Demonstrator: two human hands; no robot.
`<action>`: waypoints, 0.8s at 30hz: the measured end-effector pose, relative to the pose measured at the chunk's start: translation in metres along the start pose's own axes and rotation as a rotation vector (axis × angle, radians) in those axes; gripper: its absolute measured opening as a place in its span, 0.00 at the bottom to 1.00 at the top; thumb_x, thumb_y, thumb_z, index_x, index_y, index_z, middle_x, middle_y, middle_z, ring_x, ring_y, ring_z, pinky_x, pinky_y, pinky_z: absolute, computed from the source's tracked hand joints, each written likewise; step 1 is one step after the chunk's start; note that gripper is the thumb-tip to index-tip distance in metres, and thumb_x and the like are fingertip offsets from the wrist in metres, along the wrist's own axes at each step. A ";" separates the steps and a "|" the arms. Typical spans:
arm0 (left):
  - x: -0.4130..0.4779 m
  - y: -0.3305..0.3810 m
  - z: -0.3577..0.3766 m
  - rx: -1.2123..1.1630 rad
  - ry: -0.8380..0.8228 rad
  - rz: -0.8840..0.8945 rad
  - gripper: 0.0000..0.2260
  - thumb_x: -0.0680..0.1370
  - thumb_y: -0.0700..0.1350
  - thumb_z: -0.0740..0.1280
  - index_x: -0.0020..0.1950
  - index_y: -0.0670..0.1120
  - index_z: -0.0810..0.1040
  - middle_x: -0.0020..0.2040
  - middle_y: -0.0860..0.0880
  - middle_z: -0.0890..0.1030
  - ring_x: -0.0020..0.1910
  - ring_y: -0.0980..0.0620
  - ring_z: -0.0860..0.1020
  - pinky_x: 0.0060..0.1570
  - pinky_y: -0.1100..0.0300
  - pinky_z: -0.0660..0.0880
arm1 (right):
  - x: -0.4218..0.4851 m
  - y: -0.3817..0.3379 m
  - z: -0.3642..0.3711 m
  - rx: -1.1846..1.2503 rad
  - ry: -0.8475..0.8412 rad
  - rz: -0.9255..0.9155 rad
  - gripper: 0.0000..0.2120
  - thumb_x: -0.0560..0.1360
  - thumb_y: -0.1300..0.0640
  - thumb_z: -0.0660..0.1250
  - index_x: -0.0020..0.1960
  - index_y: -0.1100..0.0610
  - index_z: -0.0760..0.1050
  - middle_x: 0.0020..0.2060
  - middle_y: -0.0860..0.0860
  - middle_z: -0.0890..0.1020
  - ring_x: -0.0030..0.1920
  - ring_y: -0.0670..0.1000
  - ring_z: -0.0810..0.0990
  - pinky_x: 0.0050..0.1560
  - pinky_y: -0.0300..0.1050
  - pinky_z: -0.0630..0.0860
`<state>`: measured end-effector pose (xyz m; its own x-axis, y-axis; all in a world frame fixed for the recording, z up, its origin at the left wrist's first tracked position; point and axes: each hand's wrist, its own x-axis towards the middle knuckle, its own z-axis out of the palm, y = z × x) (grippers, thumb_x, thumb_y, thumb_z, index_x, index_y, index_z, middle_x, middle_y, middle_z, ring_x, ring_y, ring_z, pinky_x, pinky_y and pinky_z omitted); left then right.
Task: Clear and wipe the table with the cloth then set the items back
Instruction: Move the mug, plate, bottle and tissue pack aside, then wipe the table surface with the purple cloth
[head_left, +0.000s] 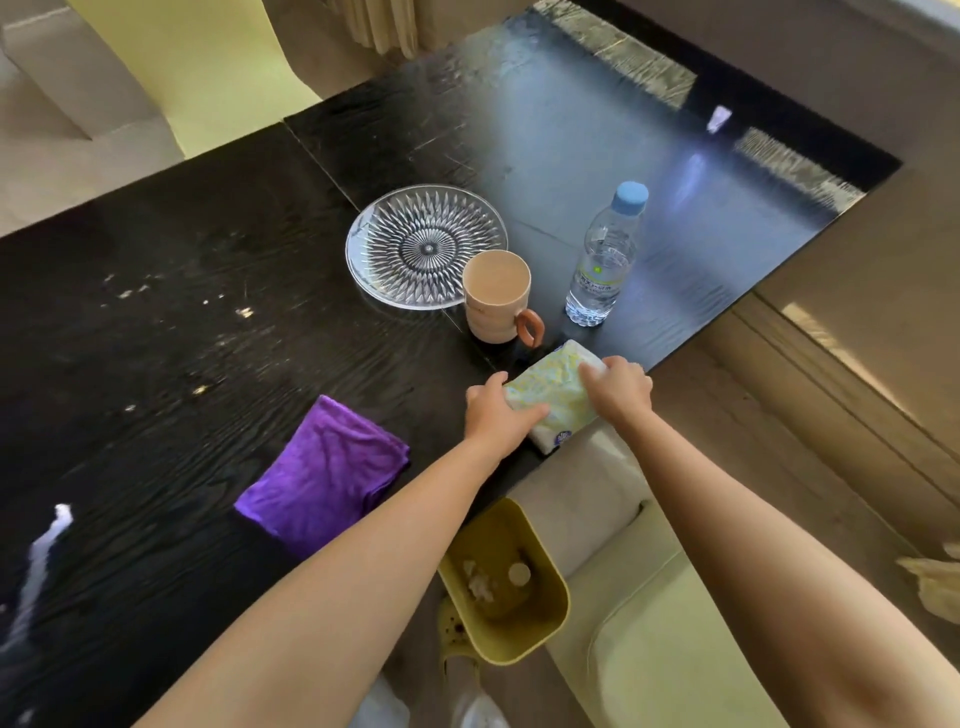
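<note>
- We grip the tissue pack (553, 395) at the near table edge, left hand (496, 415) and right hand (618, 387) both clasped on its ends
- The purple cloth (324, 473) lies folded to its left, in no hand
- Cup (496, 296), glass plate (426, 244) and water bottle (602, 260) stand just beyond
- Crumbs dot the dark table (156, 312); judging by this, clearing has barely begun, wiping and resetting remain

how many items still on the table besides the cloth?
4: glass plate mid-table; mug just right of it; water bottle further right; tissue pack at the near edge, between both hands.
</note>
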<state>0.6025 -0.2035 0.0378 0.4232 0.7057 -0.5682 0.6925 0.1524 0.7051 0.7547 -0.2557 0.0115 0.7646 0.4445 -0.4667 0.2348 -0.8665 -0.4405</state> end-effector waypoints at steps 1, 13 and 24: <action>-0.002 -0.003 -0.004 0.018 0.000 0.014 0.34 0.72 0.51 0.72 0.74 0.48 0.62 0.70 0.43 0.64 0.68 0.45 0.69 0.68 0.55 0.66 | -0.002 0.000 -0.001 -0.017 0.024 -0.028 0.27 0.73 0.44 0.54 0.60 0.63 0.75 0.59 0.64 0.76 0.63 0.65 0.69 0.60 0.52 0.67; -0.040 -0.104 -0.137 0.316 0.383 -0.142 0.24 0.74 0.40 0.65 0.70 0.47 0.70 0.68 0.44 0.73 0.68 0.43 0.69 0.67 0.52 0.66 | -0.077 -0.085 0.006 -0.414 0.019 -0.710 0.11 0.74 0.57 0.61 0.47 0.63 0.78 0.51 0.63 0.79 0.55 0.65 0.76 0.47 0.52 0.73; -0.052 -0.154 -0.177 0.430 0.332 -0.425 0.23 0.75 0.41 0.63 0.71 0.47 0.66 0.67 0.44 0.73 0.66 0.44 0.70 0.62 0.49 0.72 | -0.107 -0.197 0.123 -0.955 -0.566 -0.889 0.22 0.76 0.53 0.62 0.66 0.61 0.71 0.64 0.59 0.76 0.63 0.61 0.75 0.61 0.50 0.74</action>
<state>0.3703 -0.1413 0.0337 -0.0904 0.8307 -0.5493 0.9581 0.2231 0.1797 0.5526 -0.1045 0.0544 -0.1358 0.7454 -0.6527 0.9846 0.0280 -0.1728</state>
